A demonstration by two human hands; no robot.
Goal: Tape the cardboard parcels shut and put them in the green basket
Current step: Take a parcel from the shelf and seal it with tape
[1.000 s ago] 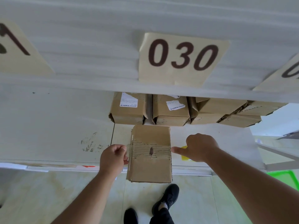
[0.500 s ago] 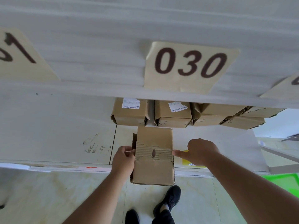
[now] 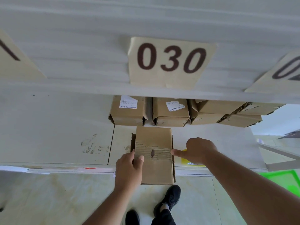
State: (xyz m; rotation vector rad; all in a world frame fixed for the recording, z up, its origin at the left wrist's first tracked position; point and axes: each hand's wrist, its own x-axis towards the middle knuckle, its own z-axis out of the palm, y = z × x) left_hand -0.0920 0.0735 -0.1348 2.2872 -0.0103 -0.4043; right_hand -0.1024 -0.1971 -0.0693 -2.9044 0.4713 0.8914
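Note:
A brown cardboard parcel (image 3: 155,169) with a torn strip and a small hole on top lies on the white shelf (image 3: 65,143), its near end sticking out over the front edge. My left hand (image 3: 128,169) grips the parcel's left edge with the thumb on top. To the right, my right hand (image 3: 198,150) is curled over a yellow tape roll (image 3: 185,159) on the shelf, and its thumb touches the parcel's right edge. A corner of the green basket (image 3: 282,181) shows on the floor at the lower right.
Several more cardboard parcels (image 3: 128,117) stand in a row at the back of the shelf, under an upper shelf board labelled 030 (image 3: 170,60). My black shoes (image 3: 168,200) are on the tiled floor below the shelf edge.
My left hand went from a fist beside the parcel to gripping its left edge, thumb on top. The right hand stayed on the yellow roll.

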